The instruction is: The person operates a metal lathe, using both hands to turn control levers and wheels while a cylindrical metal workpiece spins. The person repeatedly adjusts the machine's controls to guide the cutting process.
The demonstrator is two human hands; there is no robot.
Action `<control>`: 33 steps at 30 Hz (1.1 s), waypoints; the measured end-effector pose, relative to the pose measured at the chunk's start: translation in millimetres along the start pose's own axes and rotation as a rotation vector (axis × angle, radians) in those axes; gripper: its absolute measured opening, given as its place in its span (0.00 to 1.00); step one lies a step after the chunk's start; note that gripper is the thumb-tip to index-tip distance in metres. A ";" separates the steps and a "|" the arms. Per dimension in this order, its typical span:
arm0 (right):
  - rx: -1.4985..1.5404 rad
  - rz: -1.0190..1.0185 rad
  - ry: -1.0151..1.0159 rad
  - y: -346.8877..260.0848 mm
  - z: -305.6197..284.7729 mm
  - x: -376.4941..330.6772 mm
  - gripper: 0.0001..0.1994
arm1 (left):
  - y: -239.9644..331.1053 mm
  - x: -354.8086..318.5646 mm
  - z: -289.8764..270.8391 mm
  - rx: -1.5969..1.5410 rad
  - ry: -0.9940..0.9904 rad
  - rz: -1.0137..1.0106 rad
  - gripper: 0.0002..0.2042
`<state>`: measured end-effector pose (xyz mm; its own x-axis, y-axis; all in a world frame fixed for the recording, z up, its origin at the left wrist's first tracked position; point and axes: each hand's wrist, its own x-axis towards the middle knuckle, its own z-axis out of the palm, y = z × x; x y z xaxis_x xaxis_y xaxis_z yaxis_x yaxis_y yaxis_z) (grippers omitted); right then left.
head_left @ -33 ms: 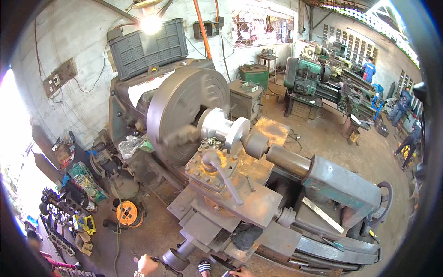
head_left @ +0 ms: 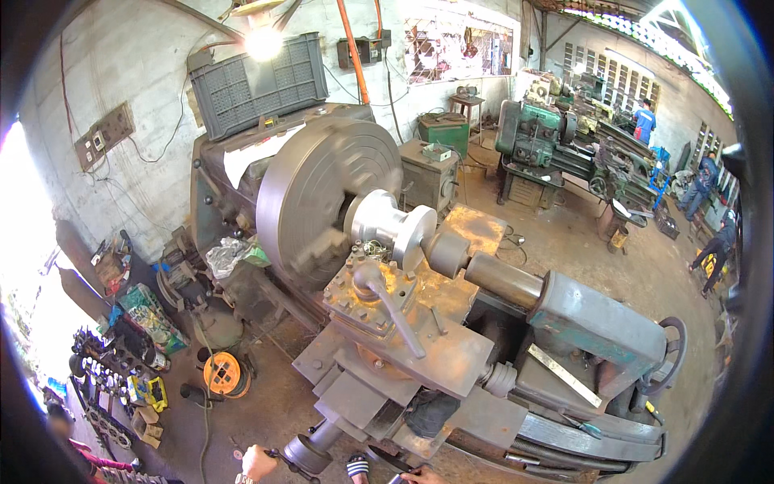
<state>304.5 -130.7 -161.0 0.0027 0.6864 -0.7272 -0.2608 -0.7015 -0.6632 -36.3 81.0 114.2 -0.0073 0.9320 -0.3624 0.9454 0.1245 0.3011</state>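
Most of the view is filled by a large lathe (head_left: 463,355), and beyond its chuck (head_left: 310,202), to the upper right, a second, green lathe (head_left: 536,133) is seen well apart. The broad round face of the chuck is blurred by motion. To the lower right of the chuck a grey tailstock (head_left: 605,323) is mounted, its thick quill (head_left: 504,279) pointed back toward the chuck. A grey plastic crate (head_left: 262,90) is propped up above the chuck, against the wall. Just below and to the right of the chuck, a rust-stained tool post (head_left: 363,310) is topped by a long lever (head_left: 397,319). The shiny, spool-like workpiece (head_left: 385,223) is held at the middle of the chuck, on its right side, and its outer flange is met by a dark cylindrical piece (head_left: 447,252). An orange cable reel (head_left: 224,373) is placed on the floor, below and left of the chuck. A dark cloth (head_left: 430,413) is draped over the carriage, below and right of the chuck. Well below the chuck, a crank handle (head_left: 292,463) is gripped at its end by the left hand (head_left: 258,463), the fingers curled. Further right, below the chuck, the right hand (head_left: 425,477) is cut off by the lower edge near a dark handwheel (head_left: 389,460); whether it is spread or closed cannot be told. Thin curled chips (head_left: 373,248) are gathered beside the workpiece, just right of the chuck.
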 end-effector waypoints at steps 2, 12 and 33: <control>0.012 -0.034 0.045 17.0 0.9 4.4 0.18 | -7.9 2.0 9.9 0.002 -0.032 -0.016 0.14; -0.017 -0.194 0.048 -24.4 5.8 -6.6 0.22 | -9.7 5.0 64.1 0.026 -0.114 -0.014 0.14; -0.589 0.054 0.150 -124.9 31.7 -42.0 0.48 | -44.9 42.3 94.4 0.252 -0.179 -0.051 0.15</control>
<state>306.4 -65.9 -42.1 0.1511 0.6423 -0.7514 0.3136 -0.7520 -0.5797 -48.3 82.7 2.1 -0.0207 0.8490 -0.5279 0.9964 0.0609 0.0587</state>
